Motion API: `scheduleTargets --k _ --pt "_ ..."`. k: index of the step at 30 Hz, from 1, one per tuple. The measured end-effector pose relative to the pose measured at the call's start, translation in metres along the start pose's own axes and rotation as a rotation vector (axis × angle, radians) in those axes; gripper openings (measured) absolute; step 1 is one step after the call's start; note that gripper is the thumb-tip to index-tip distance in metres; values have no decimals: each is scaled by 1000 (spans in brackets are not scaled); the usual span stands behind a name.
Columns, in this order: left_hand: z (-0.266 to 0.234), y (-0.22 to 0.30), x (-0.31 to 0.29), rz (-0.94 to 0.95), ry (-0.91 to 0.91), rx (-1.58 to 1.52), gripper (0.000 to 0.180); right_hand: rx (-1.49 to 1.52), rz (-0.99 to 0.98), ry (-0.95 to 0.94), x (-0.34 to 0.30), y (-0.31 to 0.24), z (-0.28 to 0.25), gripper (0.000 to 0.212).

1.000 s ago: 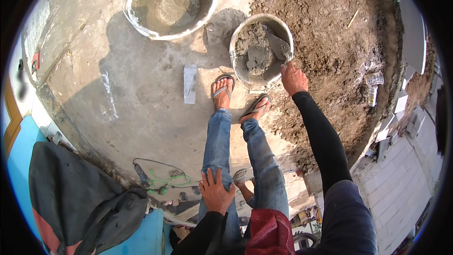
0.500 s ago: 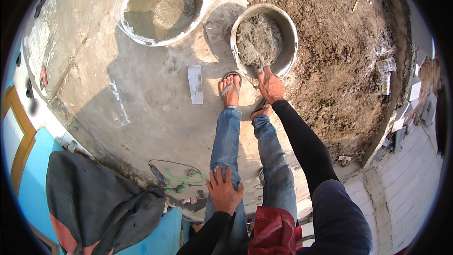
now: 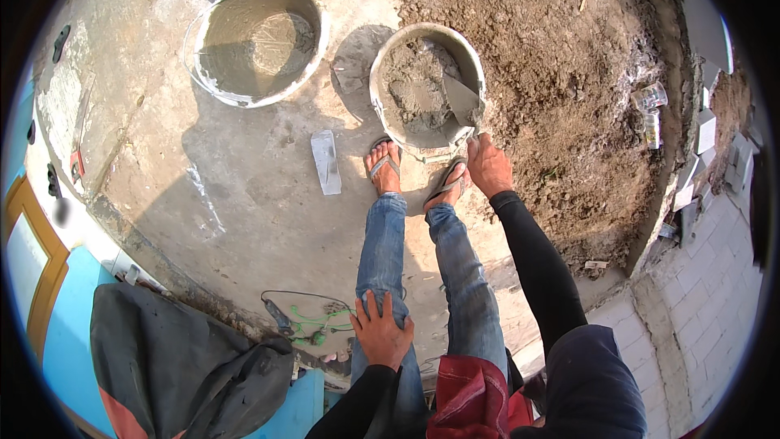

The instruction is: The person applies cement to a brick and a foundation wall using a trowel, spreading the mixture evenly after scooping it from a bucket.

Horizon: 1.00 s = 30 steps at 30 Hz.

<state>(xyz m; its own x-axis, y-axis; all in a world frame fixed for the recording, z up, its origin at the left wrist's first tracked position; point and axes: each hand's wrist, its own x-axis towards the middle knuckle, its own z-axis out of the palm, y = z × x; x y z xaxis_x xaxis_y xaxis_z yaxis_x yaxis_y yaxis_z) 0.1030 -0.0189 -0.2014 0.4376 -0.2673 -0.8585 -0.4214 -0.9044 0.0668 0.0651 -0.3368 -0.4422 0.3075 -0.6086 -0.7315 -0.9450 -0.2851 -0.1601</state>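
Note:
A bucket [image 3: 380, 106] of wet grey mortar [image 3: 416, 85] stands on the ground just beyond my feet. At its near right rim my right hand [image 3: 489, 167] is closed round the handle of a trowel [image 3: 460, 101]. The trowel's grey blade lies inside the bucket, over the right side of the mortar. My left hand [image 3: 383, 330] rests flat on my left knee, fingers spread, holding nothing. Farther left stands a larger bucket [image 3: 307, 73], its walls coated with mortar and a little of it at the bottom.
Loose soil [image 3: 561, 114] covers the ground to the right, with clear plastic cups [image 3: 652, 118] on it. A pale flat piece [image 3: 326, 162] lies left of my feet. Nearer are a cable [image 3: 280, 317] and a dark cover [image 3: 179, 358]. A saw [image 3: 80, 150] lies far left.
My right hand has moved slightly right and nearer, and the trowel's blade now shows above the mortar. The mortar's surface looks flatter. My left hand stays on the knee.

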Motion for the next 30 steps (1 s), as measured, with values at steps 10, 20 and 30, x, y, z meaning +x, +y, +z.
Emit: scheduleTargets --k 10,20,30 --pt "6 17 7 50 -4 90 65 248 -202 -4 52 -53 73 43" --pt "1 10 5 52 65 156 70 83 -273 256 15 -9 21 35" --pt "1 14 1 22 -4 120 67 197 27 40 23 -3 17 46"
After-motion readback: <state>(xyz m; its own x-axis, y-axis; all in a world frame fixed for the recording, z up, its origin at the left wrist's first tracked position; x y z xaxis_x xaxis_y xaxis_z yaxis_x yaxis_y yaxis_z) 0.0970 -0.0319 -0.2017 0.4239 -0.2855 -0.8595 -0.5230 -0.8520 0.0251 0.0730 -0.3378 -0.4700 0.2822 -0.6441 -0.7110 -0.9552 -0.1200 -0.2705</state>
